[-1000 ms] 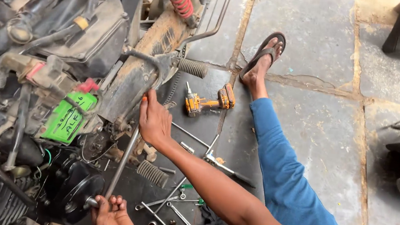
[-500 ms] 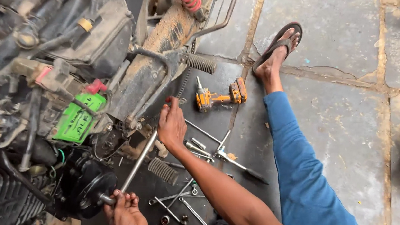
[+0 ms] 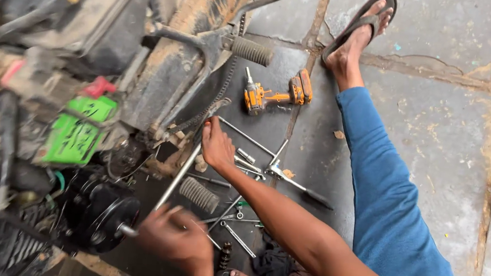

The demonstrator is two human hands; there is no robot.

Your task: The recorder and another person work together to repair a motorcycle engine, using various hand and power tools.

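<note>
1. A person sits on a stone-paved floor (image 3: 438, 132) beside a stripped motorcycle (image 3: 50, 107), both bare hands on a long metal rod (image 3: 177, 178) that slants from the engine area up toward the frame.
2. The right hand (image 3: 216, 146) wraps the rod's upper end, its grip closed around the bar just below the rusty frame tube (image 3: 196, 25).
3. The left hand (image 3: 179, 238) is blurred at the rod's lower end, next to the round black engine cover (image 3: 103, 217); its fingers appear curled near the rod, but whether they clasp it cannot be told.
4. A green box (image 3: 75, 130) sits in the frame left of the rod, with a small red part (image 3: 99, 87) just above it.
5. An orange power drill (image 3: 277, 93) lies on the dark oily patch of floor, near a ribbed black footpeg (image 3: 252, 51).
6. Wrenches and loose sockets (image 3: 254, 169) are scattered between the right forearm and the drill; a second ribbed peg (image 3: 198, 194) lies just beside the rod.
7. The person's leg in blue trousers (image 3: 389, 206) stretches across the paving, the foot in a dark sandal (image 3: 358, 26).
</note>
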